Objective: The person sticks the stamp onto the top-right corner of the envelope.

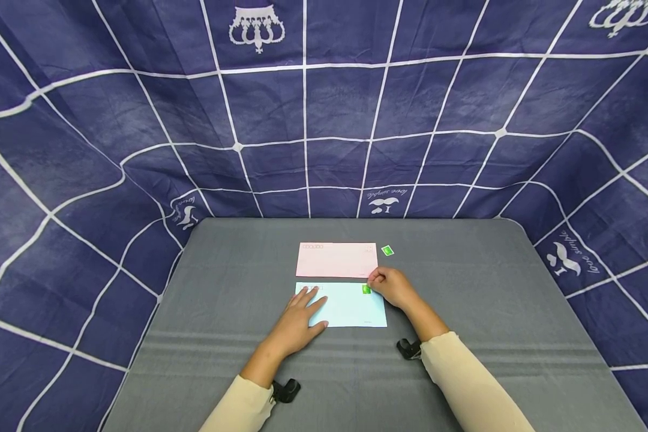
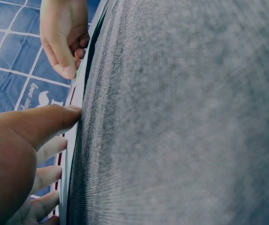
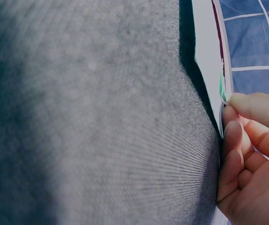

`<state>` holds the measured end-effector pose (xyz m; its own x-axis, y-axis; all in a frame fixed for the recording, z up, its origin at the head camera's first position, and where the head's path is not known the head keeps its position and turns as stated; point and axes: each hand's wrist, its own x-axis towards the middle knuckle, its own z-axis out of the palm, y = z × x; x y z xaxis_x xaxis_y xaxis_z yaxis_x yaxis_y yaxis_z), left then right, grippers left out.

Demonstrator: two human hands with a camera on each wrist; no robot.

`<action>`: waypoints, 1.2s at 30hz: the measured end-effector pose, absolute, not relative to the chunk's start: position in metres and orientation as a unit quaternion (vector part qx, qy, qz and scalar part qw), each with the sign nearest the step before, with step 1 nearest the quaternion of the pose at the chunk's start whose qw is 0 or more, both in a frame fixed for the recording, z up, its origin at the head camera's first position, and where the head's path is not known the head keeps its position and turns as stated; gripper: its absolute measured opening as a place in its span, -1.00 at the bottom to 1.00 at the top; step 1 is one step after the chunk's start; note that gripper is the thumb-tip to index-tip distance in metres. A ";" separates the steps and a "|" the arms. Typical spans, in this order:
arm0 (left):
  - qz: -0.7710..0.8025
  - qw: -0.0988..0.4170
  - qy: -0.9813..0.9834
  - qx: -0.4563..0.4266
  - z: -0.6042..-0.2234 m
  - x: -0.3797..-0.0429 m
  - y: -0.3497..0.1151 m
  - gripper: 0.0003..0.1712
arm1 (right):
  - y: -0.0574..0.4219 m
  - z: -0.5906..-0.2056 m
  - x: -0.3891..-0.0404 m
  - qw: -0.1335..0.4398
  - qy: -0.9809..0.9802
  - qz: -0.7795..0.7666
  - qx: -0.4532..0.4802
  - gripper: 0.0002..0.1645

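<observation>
At the blue envelope's (image 1: 351, 309) far right corner, a stamp (image 1: 366, 289) is pinched by the right hand (image 1: 393, 288); the left end is pressed by the left hand (image 1: 298, 321), fingers spread, likely against slipping.

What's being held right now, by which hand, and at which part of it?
The right hand pinches the green stamp by its right edge. The left hand grips nothing; it rests on the light blue envelope.
</observation>
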<state>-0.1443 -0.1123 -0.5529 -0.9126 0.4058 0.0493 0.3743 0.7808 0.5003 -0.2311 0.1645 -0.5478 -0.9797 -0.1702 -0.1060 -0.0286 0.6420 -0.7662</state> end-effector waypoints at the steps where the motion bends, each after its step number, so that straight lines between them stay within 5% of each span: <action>1: 0.258 0.031 0.943 0.207 -0.553 -0.144 -0.112 -0.33 | 0.165 -0.548 -0.231 0.083 0.902 -0.420 -0.054 -0.94; 36: 0.280 -0.069 0.945 0.155 -0.547 -0.150 -0.107 -0.48 | 0.174 -0.536 -0.219 0.055 0.877 -0.476 -0.032 -0.87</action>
<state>-0.1501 -0.1068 -0.5467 -0.9423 0.2542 0.2181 0.3319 0.7954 0.5072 -0.2190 0.1735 -0.5361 -0.9921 -0.1071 -0.0657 -0.0034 0.5452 -0.8383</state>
